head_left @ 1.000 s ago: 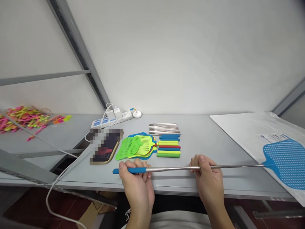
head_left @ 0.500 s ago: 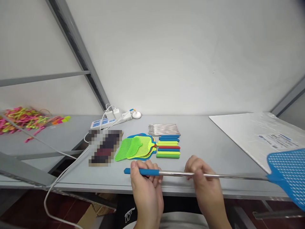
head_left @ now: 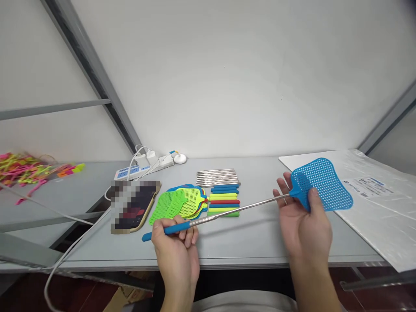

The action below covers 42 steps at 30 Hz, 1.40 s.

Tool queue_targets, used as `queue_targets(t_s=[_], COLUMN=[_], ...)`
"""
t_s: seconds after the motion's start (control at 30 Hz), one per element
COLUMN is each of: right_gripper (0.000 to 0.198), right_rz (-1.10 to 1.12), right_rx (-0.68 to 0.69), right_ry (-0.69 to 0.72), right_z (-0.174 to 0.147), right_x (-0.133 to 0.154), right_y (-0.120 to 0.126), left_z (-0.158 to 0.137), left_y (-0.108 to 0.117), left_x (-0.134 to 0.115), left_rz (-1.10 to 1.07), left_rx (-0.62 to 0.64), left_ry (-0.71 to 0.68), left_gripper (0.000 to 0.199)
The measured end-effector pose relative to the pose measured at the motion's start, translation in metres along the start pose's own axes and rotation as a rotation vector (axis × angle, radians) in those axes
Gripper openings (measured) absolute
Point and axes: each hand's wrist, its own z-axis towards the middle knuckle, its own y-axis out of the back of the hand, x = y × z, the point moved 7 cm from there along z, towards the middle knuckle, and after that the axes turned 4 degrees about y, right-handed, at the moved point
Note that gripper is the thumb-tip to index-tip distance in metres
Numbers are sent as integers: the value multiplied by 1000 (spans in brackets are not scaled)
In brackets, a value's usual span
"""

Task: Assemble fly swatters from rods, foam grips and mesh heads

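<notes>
A blue fly swatter with an extended metal rod hangs above the desk, tilted up to the right. My left hand is closed around its blue grip. At the other end my right hand holds the perforated head, thumb in front and fingers behind it. Beyond my left hand lies a fanned pile of green, yellow, blue and red swatter heads. To the right of that pile, several coloured grips lie in a stack of rows. Behind them is a row of shiny metal rods.
A phone, partly pixelated, lies at left on the grey desk. Behind it stand a power strip with white cables and a white round device. A white wrapped board lies at right. Pink and yellow items heap far left.
My right hand has moved from the rod out to the swatter head and now grips it. The head has swung up and inward, and my left hand has shifted left with the grip.
</notes>
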Motion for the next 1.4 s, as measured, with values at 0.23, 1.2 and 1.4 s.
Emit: queue_targets(t_s=[0.23,1.2,1.4], right_gripper=[35,41,41], right_rz=[133,-1778,-1844], right_rx=[67,355,365], right_ry=[-81,151,250], right_z=[-64,83,65], right_x=[-36,-21,-12], right_y=[-40,42,2], left_z=[-26,0,-17], left_y=[-38,-35,-41], left_x=[43,13,26], left_rz=[-79,1098,1490], left_rx=[89,549,680], left_ry=[201,-547,-857], left_gripper=[39,5,13])
